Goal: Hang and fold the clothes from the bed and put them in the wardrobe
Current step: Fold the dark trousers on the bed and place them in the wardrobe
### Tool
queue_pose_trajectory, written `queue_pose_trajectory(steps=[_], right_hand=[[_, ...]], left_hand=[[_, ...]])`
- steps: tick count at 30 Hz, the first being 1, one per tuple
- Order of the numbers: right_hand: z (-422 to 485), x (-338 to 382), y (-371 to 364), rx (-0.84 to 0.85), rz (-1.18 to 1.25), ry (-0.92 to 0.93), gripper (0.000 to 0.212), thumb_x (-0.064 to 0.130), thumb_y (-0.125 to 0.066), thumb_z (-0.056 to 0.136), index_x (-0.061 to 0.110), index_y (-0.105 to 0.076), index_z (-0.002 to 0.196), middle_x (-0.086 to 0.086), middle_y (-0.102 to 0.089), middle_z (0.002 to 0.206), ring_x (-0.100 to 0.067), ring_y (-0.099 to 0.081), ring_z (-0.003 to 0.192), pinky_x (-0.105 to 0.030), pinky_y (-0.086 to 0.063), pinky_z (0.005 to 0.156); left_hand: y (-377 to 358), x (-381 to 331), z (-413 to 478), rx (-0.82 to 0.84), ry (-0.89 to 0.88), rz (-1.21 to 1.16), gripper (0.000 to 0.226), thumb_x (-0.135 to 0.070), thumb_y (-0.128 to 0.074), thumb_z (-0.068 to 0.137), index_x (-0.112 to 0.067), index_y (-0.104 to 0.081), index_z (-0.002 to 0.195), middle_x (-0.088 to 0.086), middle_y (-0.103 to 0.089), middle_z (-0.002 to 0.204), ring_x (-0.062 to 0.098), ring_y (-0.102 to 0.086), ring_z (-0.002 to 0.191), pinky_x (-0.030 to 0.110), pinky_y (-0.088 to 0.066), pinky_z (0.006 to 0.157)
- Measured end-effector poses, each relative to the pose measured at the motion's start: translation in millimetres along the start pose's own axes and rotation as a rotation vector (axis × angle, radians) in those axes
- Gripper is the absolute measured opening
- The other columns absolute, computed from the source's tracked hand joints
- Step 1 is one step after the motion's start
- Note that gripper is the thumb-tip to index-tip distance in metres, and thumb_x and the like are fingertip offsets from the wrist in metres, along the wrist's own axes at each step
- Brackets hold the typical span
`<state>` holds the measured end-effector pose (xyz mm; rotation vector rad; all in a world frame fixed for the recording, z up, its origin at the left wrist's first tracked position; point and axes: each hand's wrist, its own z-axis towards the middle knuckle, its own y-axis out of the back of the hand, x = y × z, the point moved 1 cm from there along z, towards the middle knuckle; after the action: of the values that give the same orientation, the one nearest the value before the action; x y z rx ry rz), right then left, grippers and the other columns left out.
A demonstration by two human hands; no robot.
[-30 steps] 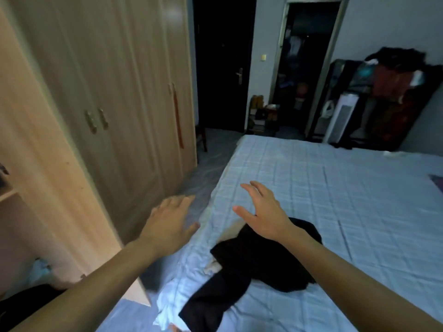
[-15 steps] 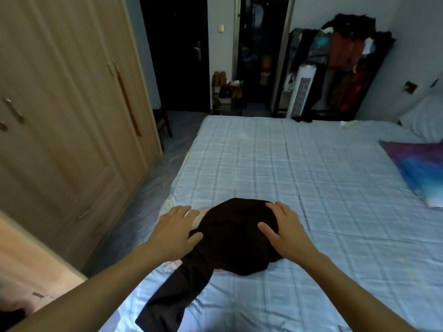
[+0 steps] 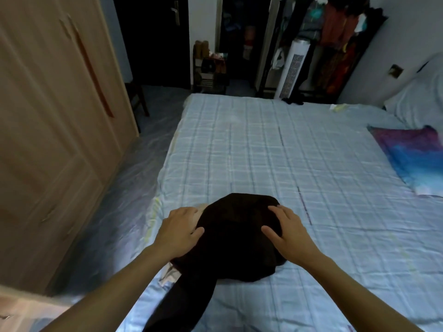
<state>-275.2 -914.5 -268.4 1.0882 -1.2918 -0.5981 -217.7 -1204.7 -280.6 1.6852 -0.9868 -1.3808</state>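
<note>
A crumpled black garment [image 3: 236, 238] lies in a heap near the front left corner of the bed [image 3: 287, 149], one long part trailing off toward me. A bit of pale cloth [image 3: 200, 209] peeks out under its left side. My left hand [image 3: 178, 232] rests on the heap's left edge, fingers relaxed. On the heap's right side lies my right hand [image 3: 286, 232], fingers spread flat over the fabric. The wooden wardrobe [image 3: 48, 130] stands at the left with its doors closed.
A blue and purple cloth [image 3: 412, 154] lies at the bed's right edge, a white pillow [image 3: 422, 92] behind it. Between bed and wardrobe runs a narrow strip of floor [image 3: 134, 178]. Beyond the bed stand a white tower fan [image 3: 292, 68] and a clothes rack [image 3: 340, 39].
Both hands came down from the air onto the black garment. My view swung right, from the wardrobe toward the bed, and moved closer to the heap.
</note>
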Motion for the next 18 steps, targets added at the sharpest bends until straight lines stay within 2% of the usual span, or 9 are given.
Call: queue_pose_trajectory(steps=[3, 8, 14, 18], right_hand=[[6.1, -16.7, -17.3, 0.037, 0.012, -0.065, 0.064, 0.049, -0.054, 0.094, 0.022, -0.036, 0.149, -0.005, -0.035, 0.153, -0.023, -0.032, 0.141, -0.045, -0.033, 0.114], [22.8, -49.7, -47.4, 0.094, 0.084, -0.162, 0.064, 0.049, -0.057, 0.092, 0.023, -0.037, 0.147, -0.004, -0.039, 0.150, -0.024, -0.034, 0.139, -0.049, -0.037, 0.110], [37.1, -90.5, -91.0, 0.163, 0.110, -0.217, 0.064, 0.042, -0.062, 0.091, 0.021, -0.036, 0.146, -0.005, -0.036, 0.149, -0.028, -0.037, 0.135, -0.044, -0.038, 0.110], [44.1, -121.3, -122.0, 0.223, 0.021, -0.191, 0.067, 0.042, -0.059, 0.093, 0.024, -0.030, 0.150, -0.002, -0.028, 0.155, -0.024, -0.028, 0.142, -0.039, -0.033, 0.113]], left_hand=[[-21.7, 18.4, 10.4, 0.071, 0.029, -0.023, 0.050, -0.047, -0.055, 0.094, -0.018, -0.047, 0.134, 0.001, -0.048, 0.141, 0.025, -0.042, 0.129, 0.041, -0.039, 0.103], [-57.0, 26.1, 28.6, 0.133, -0.003, -0.010, 0.055, -0.049, -0.054, 0.094, -0.023, -0.043, 0.141, -0.005, -0.046, 0.143, 0.020, -0.040, 0.132, 0.038, -0.037, 0.107], [-109.0, 17.8, 56.0, 0.208, -0.020, 0.017, 0.055, -0.047, -0.056, 0.093, -0.021, -0.045, 0.141, -0.004, -0.047, 0.143, 0.017, -0.040, 0.133, 0.033, -0.035, 0.109], [-155.8, 7.7, 73.2, 0.306, -0.024, 0.027, 0.060, -0.049, -0.053, 0.095, -0.023, -0.037, 0.146, -0.005, -0.040, 0.148, 0.017, -0.036, 0.136, 0.037, -0.033, 0.111]])
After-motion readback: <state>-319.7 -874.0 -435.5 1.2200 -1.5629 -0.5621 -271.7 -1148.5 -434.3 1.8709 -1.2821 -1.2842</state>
